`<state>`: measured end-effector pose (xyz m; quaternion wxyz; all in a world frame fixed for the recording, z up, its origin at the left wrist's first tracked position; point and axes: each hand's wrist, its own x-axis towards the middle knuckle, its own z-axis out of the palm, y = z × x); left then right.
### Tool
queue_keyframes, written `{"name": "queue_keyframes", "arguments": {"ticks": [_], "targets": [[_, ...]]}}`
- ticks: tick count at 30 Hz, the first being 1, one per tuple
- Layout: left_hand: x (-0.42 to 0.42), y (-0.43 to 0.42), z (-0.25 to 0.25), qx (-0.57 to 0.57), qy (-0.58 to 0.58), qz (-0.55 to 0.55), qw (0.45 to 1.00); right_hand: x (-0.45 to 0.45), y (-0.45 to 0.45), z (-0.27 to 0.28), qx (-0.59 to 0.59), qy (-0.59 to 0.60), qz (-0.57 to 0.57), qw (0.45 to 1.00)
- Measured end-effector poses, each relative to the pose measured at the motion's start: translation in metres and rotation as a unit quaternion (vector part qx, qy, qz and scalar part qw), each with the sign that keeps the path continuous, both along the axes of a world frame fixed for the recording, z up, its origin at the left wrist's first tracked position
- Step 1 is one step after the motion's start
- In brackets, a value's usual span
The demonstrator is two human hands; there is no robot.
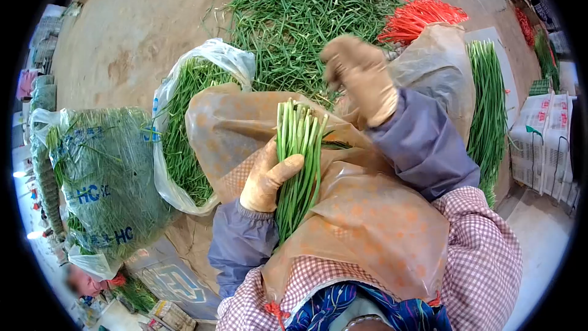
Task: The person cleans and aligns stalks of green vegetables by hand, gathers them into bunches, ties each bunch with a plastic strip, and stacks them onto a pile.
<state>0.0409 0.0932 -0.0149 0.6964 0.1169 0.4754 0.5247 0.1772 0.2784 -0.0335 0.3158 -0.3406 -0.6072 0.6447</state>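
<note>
"What are the hands doing?"

"The left hand (267, 179) is wrapping round a bunch (298, 153), its thumb lying across the stalks. The right hand (364, 79) is hovering apart from it, blurring; its fingers are looking curled, but I can't tell whether they're pinching anything."

"Where is the bunch sitting?"

"It's sitting over the middle of the apron (386, 208), inside its edges, with the pale ends pointing away from the chest."

"Why hold it that way?"

"My guess: the thumb is stopping the stalks from splaying, and the grip below the pale ends is leaving them free."

"And beyond the apron?"

"A loose pile (318, 18) is spreading over the floor (128, 49) ahead. Red strips (422, 17) are lying by the pile's right edge, likely for easy reach. An open bag (196, 135) of greens is standing beside the apron's left edge, and a packed bag (104, 178) is resting farther left. More greens (487, 98) are lying on the right, with crates (542, 141) standing beyond."

"Is anything getting in the way?"

"The apron's raised right side is partly hiding the strips, and the right sleeve (422, 141) is coming between the bunch and those right-hand greens."
</note>
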Motion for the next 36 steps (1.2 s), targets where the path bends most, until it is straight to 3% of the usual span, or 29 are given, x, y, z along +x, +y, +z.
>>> {"name": "queue_keyframes", "arguments": {"ticks": [2, 5, 6, 8, 10, 11, 12, 14, 15, 19, 22, 25, 26, 28, 30, 31, 34, 36], "targets": [[-0.002, -0.001, 0.000, 0.003, -0.004, 0.002, 1.000, 0.017, 0.024, -0.013, -0.114, 0.060, -0.031, 0.991], [-0.005, 0.002, -0.003, 0.035, -0.013, -0.008, 0.999, 0.017, 0.006, -0.020, -0.254, 0.211, 0.076, 0.941], [-0.002, 0.004, 0.001, 0.034, -0.020, 0.002, 0.999, 0.018, -0.007, -0.019, -0.361, 0.235, 0.135, 0.892], [0.000, 0.006, 0.001, 0.034, 0.003, -0.010, 0.999, 0.003, -0.048, -0.026, -0.342, 0.178, 0.172, 0.907], [-0.003, 0.007, -0.005, 0.031, 0.062, -0.054, 0.996, -0.012, -0.068, -0.028, -0.265, 0.194, 0.236, 0.914], [-0.002, 0.008, -0.003, 0.038, 0.085, -0.054, 0.994, -0.017, -0.068, -0.023, -0.278, 0.161, 0.219, 0.921], [-0.004, 0.012, 0.002, 0.024, 0.091, -0.061, 0.994, -0.029, -0.059, -0.021, -0.216, 0.159, 0.232, 0.935], [-0.013, 0.015, 0.006, 0.018, 0.001, -0.070, 0.997, -0.036, -0.060, 0.000, -0.368, 0.181, 0.168, 0.897], [-0.016, 0.012, 0.016, 0.014, -0.066, -0.075, 0.995, -0.038, -0.054, 0.004, -0.308, 0.196, 0.169, 0.916], [-0.032, 0.012, 0.014, 0.017, 0.049, -0.229, 0.972, -0.020, 0.030, 0.023, -0.199, 0.306, 0.133, 0.921], [-0.032, 0.014, 0.017, 0.070, 0.172, -0.306, 0.934, 0.028, 0.105, 0.035, -0.228, 0.423, 0.046, 0.876], [-0.034, 0.011, 0.014, 0.050, 0.158, -0.289, 0.943, 0.072, 0.151, 0.043, -0.145, 0.406, -0.021, 0.902], [-0.040, 0.008, 0.015, 0.017, 0.088, -0.278, 0.956, 0.083, 0.152, 0.047, -0.108, 0.381, -0.071, 0.916], [-0.044, 0.008, 0.030, 0.008, 0.146, -0.256, 0.955, 0.090, 0.143, 0.054, -0.094, 0.404, -0.065, 0.908], [-0.041, 0.000, 0.035, 0.037, 0.284, -0.113, 0.952, 0.090, 0.130, 0.053, -0.083, 0.392, -0.096, 0.911], [-0.037, 0.002, 0.039, 0.076, 0.428, -0.030, 0.900, 0.088, 0.126, 0.049, -0.087, 0.386, -0.104, 0.912], [-0.026, 0.016, 0.061, 0.085, 0.565, 0.072, 0.817, 0.080, 0.118, 0.039, -0.116, 0.373, -0.115, 0.913], [-0.012, 0.032, 0.061, 0.251, 0.571, 0.038, 0.780, 0.075, 0.115, 0.033, -0.161, 0.361, -0.110, 0.912]]}}
